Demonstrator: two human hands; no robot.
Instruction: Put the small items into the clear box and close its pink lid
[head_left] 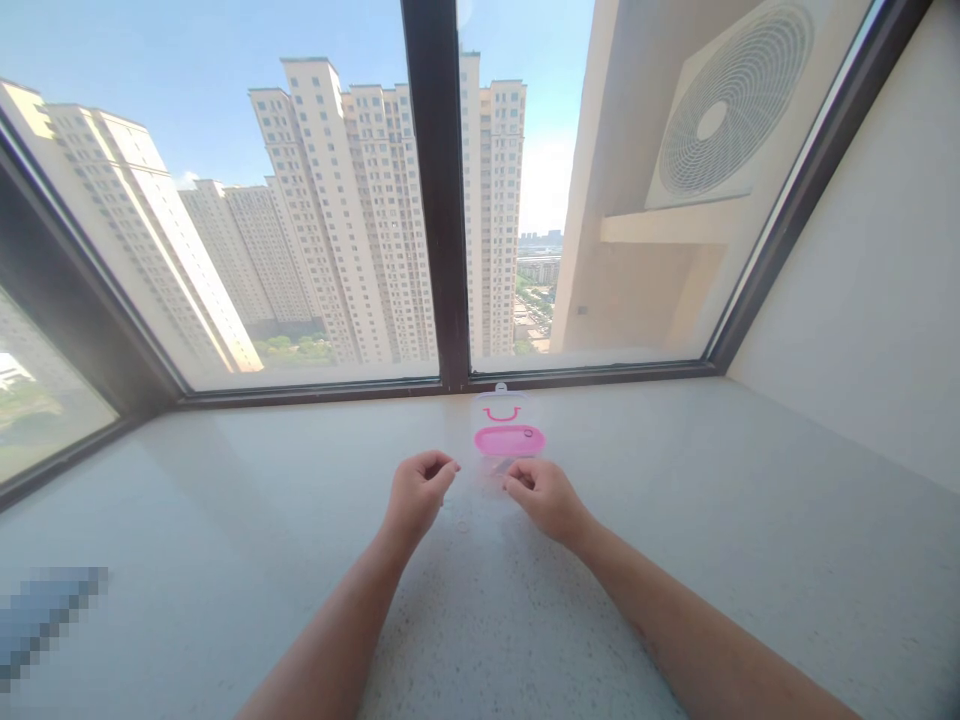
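Observation:
A small clear plastic box with a pink tray [508,439] stands open on the pale stone window ledge [225,520], its lid raised toward the window. My left hand [417,492] hovers just left of it with fingertips pinched together. My right hand [541,494] is right in front of the box, fingers also curled into a pinch. What either pinch holds is too small to make out. A tiny clear ring-like speck [463,526] lies on the ledge between my hands.
A large window with a dark centre post [439,200] runs along the back of the ledge. A white wall [862,280] closes the right side. A blurred blue patch [45,615] sits at the lower left.

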